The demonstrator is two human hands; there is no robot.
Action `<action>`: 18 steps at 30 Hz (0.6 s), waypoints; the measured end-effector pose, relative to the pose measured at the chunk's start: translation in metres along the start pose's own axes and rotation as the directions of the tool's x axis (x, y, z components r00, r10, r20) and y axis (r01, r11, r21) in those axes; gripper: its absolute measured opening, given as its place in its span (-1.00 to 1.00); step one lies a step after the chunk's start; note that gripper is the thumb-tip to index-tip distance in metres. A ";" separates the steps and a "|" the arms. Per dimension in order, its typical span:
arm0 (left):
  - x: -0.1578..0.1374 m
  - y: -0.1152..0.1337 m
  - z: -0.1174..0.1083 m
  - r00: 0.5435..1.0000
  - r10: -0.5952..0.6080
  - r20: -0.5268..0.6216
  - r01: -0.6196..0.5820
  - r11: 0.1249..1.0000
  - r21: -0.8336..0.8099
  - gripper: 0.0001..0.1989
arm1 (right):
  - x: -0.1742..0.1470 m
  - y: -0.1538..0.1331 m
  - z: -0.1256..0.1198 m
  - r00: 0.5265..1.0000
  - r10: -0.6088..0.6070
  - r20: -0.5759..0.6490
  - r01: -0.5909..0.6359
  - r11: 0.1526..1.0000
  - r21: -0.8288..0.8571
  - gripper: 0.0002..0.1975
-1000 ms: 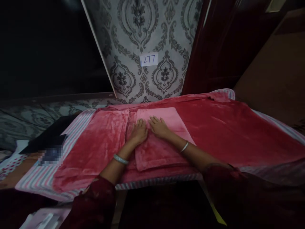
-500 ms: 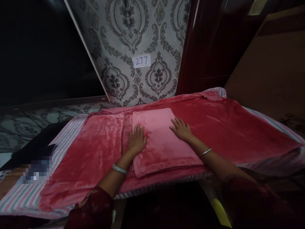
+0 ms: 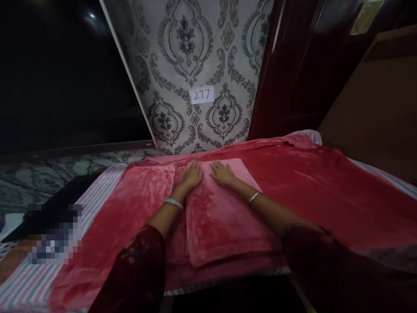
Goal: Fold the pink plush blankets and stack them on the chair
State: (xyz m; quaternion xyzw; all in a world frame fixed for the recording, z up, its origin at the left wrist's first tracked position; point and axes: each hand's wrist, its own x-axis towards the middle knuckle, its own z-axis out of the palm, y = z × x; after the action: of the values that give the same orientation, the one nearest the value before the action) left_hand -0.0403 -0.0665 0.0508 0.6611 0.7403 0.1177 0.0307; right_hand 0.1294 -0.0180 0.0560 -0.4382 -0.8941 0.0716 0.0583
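A folded pink-red plush blanket (image 3: 228, 226) lies in the middle of a larger red plush cloth (image 3: 312, 187). My left hand (image 3: 193, 174) rests flat on the folded blanket's far left corner, fingers outstretched. Beside it, a short gap away, my right hand (image 3: 223, 173) lies palm down near the far edge of the same blanket, its fingers spread. Neither hand grips anything. The red cloth has a fold line just left of the folded blanket.
Under the red cloth a striped sheet (image 3: 100, 187) shows at the left. A dark screen (image 3: 65, 78) stands at the back left. Behind are patterned wallpaper with a paper label (image 3: 202, 94), a dark red door (image 3: 293, 65) and a brown cardboard box (image 3: 381, 100) at right.
Both hands have moved toward the blanket's far edge; the right has slid left across its top, closer to the left hand. The camera view has shifted slightly.
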 end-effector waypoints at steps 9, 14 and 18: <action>0.001 -0.013 0.029 0.998 -0.069 0.001 0.069 0.995 0.079 -0.39 | 0.029 0.011 0.035 1.000 -0.008 -0.011 0.008 1.000 0.020 -0.37; 0.008 -0.012 0.030 0.996 -0.081 0.023 0.078 0.991 0.108 -0.39 | 0.022 0.068 0.029 0.974 0.226 -0.024 -0.226 0.974 -0.008 -0.32; 0.008 -0.012 0.028 0.996 -0.079 0.046 0.074 0.992 0.105 -0.38 | 0.013 0.100 0.027 0.936 0.352 0.009 -0.351 0.933 0.078 -0.32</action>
State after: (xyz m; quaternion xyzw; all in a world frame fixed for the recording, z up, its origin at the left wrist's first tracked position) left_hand -0.0468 -0.0557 0.0216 0.6358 0.7692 0.0616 0.0194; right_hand 0.1944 0.0508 0.0121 -0.5886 -0.7977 0.1148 0.0640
